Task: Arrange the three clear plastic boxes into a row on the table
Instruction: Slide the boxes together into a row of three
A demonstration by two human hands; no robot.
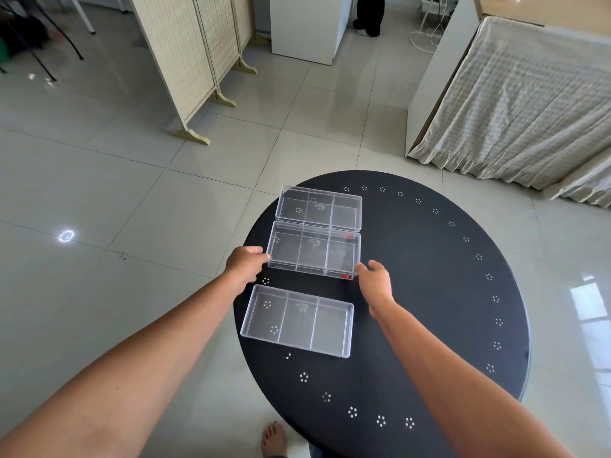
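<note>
Three clear plastic boxes, each split into three compartments, lie one behind another on the left part of a round black table. The far box touches the middle box, which has small red marks on its right side. The near box sits apart from them, closer to me. My left hand grips the middle box's left end. My right hand has its fingertips at that box's near right corner, fingers curled against the edge.
The table has a ring of small white flower marks near its rim. On the tiled floor beyond stand a folding wicker screen, a white cabinet and a cloth-covered bench. A person's legs stand far back. My bare foot is below.
</note>
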